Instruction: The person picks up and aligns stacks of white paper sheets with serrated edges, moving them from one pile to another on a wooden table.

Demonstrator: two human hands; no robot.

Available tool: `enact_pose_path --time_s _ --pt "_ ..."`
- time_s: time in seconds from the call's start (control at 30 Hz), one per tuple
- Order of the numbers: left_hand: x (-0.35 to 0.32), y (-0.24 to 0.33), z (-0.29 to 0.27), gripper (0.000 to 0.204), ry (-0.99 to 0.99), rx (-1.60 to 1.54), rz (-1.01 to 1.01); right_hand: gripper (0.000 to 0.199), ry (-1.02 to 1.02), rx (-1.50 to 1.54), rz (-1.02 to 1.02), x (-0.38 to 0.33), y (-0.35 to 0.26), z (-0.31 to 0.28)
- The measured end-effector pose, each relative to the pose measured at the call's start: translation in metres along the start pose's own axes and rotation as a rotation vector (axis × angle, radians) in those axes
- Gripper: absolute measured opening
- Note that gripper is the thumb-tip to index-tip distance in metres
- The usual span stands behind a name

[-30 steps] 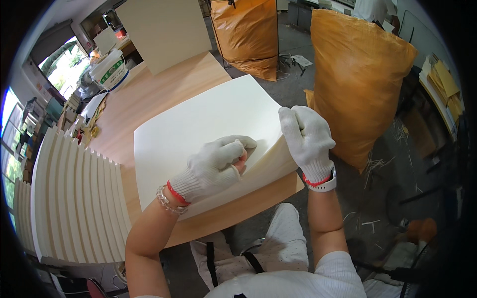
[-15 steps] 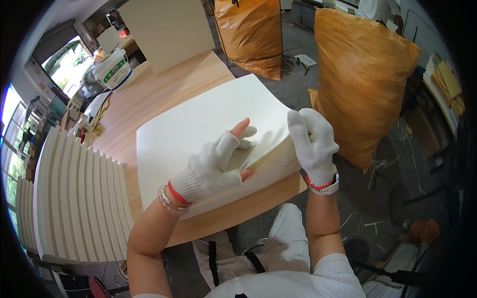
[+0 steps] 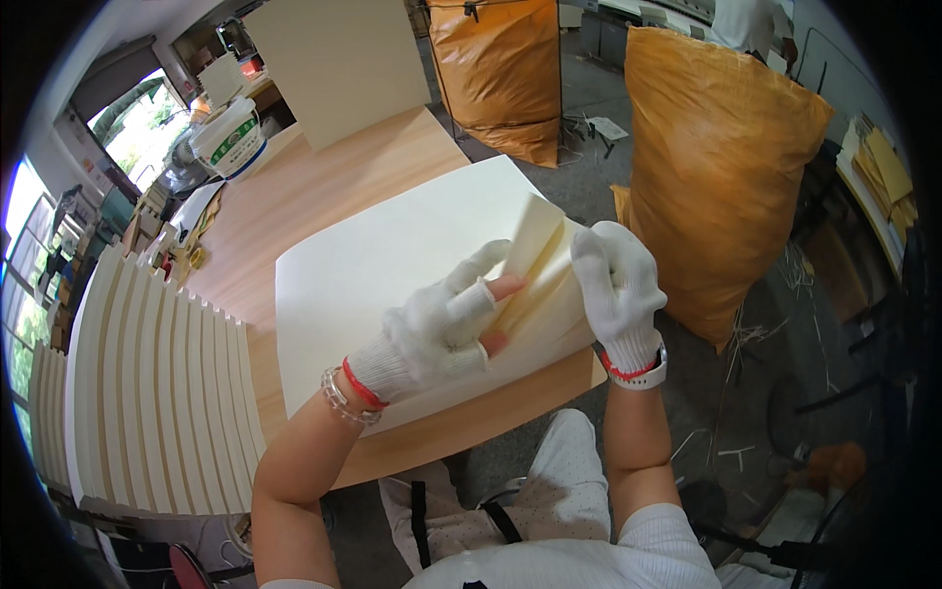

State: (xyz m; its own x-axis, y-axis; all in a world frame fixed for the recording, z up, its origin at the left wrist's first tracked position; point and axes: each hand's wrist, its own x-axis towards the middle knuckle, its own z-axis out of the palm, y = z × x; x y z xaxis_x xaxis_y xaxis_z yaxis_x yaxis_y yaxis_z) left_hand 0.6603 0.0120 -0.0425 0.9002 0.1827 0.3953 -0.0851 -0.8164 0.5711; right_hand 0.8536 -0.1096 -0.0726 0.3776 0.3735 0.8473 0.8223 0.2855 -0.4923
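A large white sheet (image 3: 392, 231) lies on the wood-grain table, its right part lifted into a narrow folded flap (image 3: 538, 231) with a yellowish inner face. My left hand (image 3: 427, 329), in a white knitted glove with bare thumb and forefinger tips, closes on the flap's near-left edge. Its thumb tip is slightly blurred. At the sheet's right edge my right hand (image 3: 618, 285), also gloved, is closed in a pinch on the raised edge. The gloved fingers hide part of that edge.
Stacked cream boards (image 3: 162, 393) stand left of the table (image 3: 285, 196). A white bucket (image 3: 229, 137) and an upright cream panel (image 3: 339, 69) are at the back. Orange sacks (image 3: 716, 177) (image 3: 496, 79) stand beyond and right; scraps litter the floor. Another person (image 3: 751, 25) is far right.
The folded flap has risen higher and shows more of its yellowish face. My left hand has shifted slightly right and its fingers have come in on the flap. My right hand has barely moved.
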Motion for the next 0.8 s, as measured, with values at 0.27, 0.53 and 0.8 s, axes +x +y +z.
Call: enact_pose_path --time_s 0.27,0.53,0.8 --pt "0.002 0.001 -0.001 0.045 -0.128 0.0 -0.084 0.006 -0.066 -0.131 -0.179 0.001 0.006 -0.002" --pt "0.0 -0.01 0.005 0.053 -0.027 -0.107 -0.026 0.013 -0.105 -0.105 -0.101 -0.001 0.009 -0.003" --pt "0.007 0.0 -0.006 0.054 -0.251 -0.054 -0.16 0.015 -0.056 -0.139 -0.249 -0.003 0.01 -0.001"
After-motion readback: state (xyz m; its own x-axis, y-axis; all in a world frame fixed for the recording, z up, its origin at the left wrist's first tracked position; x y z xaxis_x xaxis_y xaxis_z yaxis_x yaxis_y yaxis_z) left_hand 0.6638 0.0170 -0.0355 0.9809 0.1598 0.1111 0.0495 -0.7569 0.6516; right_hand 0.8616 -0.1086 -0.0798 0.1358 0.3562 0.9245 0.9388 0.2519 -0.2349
